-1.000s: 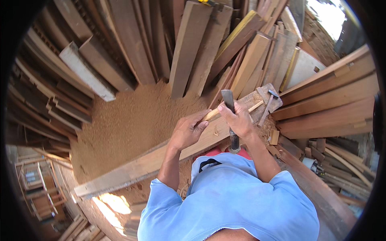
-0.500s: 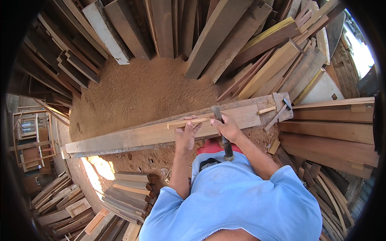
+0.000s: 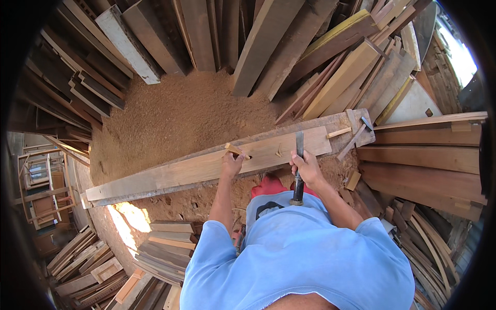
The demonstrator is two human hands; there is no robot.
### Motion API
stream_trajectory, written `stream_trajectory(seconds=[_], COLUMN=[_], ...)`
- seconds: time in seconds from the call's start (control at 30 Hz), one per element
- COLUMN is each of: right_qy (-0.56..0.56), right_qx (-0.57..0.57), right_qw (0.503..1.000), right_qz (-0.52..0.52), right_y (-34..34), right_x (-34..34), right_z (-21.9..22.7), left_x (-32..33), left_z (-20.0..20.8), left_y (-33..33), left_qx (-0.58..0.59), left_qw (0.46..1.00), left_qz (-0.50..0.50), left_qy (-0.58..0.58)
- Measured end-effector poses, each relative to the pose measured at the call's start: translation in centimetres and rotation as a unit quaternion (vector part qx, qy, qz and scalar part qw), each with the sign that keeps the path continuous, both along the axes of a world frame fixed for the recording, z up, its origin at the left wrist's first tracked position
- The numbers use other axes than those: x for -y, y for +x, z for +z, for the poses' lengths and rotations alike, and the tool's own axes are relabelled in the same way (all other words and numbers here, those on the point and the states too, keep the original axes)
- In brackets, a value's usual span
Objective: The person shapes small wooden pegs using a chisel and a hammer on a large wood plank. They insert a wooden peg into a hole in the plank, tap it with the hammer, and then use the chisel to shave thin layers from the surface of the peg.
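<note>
My left hand (image 3: 232, 164) is closed on a small wooden stick (image 3: 233, 149), held over a long pale plank (image 3: 183, 173). A dark spot shows on the plank beside my fingers; I cannot tell if it is a hole. My right hand (image 3: 307, 168) grips a chisel (image 3: 299, 144) with its flat blade pointing away from me and its black handle toward my body. Between my hands a curled wood shaving (image 3: 279, 151) lies on the plank. At the plank's right end rests another small stick (image 3: 338, 133), beside a hammer (image 3: 355, 138).
The plank lies on a rough wooden bench (image 3: 336, 122). Beyond it spreads a sawdust-covered floor (image 3: 170, 111), bordered by leaning boards (image 3: 268, 46). Stacked beams (image 3: 418, 168) stand at the right. More timber offcuts (image 3: 168, 253) lie at the lower left.
The stick has left my right fingers and turned in my left hand, which moved slightly left. My right hand moved right with the chisel, now more upright in view. A shaving shows on the plank.
</note>
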State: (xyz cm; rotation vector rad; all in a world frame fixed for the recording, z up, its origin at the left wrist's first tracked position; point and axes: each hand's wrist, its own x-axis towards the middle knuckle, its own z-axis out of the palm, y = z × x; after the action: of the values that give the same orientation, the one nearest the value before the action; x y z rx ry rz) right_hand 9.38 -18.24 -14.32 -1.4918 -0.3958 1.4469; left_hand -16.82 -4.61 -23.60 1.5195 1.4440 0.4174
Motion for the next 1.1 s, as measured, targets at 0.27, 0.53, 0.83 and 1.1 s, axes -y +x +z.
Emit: stream_trajectory(seconds=[0.27, 0.53, 0.83, 1.1], right_qy=[-0.008, 0.111, 0.121, 0.002], right_qx=[0.047, 0.266, 0.348, 0.314], right_qw=[0.995, 0.940, 0.910, 0.926], right_qz=[0.091, 0.182, 0.190, 0.211], right_y=[-1.4, -2.6, -4.6, -8.1], right_x=[2.0, -0.3, -1.7, -2.7], right_z=[1.0, 4.3, 4.2, -1.8], left_x=[2.0, 2.4, -0.8, -4.5], left_z=[-1.4, -1.0, 0.2, 0.2], left_y=[0.1, 1.0, 2.0, 1.8], left_qx=[-0.066, -0.159, -0.107, -0.067], left_qw=[0.985, 0.968, 0.961, 0.925], left_qz=[-0.102, -0.089, -0.206, -0.373], left_qy=[0.126, 0.174, 0.149, 0.030])
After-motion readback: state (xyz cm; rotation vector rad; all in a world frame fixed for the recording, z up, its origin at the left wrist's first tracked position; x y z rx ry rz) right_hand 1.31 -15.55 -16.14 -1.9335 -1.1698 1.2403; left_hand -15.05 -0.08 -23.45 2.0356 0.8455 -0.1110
